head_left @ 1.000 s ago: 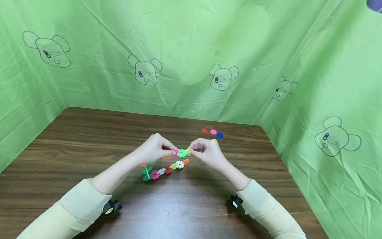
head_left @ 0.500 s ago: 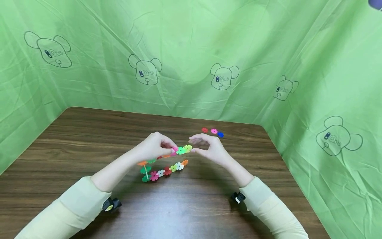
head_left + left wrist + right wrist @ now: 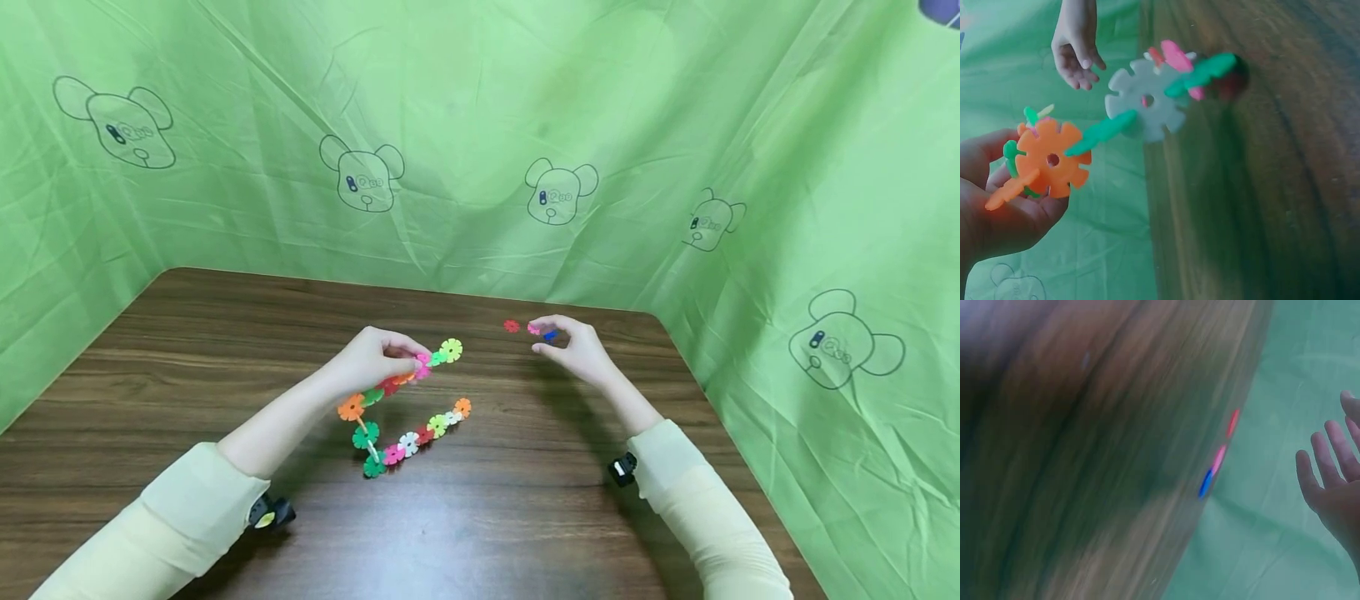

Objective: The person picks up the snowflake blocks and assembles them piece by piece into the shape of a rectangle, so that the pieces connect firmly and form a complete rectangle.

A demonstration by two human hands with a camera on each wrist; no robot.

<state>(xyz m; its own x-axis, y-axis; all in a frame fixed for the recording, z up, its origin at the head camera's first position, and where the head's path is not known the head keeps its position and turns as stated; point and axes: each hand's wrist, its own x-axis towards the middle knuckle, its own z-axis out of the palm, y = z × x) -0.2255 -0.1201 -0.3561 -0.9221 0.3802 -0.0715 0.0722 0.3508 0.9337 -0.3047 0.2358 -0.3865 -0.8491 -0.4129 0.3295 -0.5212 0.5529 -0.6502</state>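
A chain of interlocked flower-shaped plastic discs bends in a V over the table, in orange, green, pink, white, red and yellow. My left hand pinches it at a pink disc near one end, where a green disc and a yellow disc stick out past the fingertips. In the left wrist view an orange disc hangs before the palm. My right hand holds nothing; its fingers are apart near the loose pink disc and the blue disc, which it partly covers in the head view.
A loose red disc lies left of the pink one, toward the far edge of the brown wooden table. Green cloth with printed bear heads hangs around the back and sides.
My right hand has let go of the yellow disc at the chain's end and moved right and away to the loose discs. My left hand has shifted slightly left, tilting the chain's end upward.
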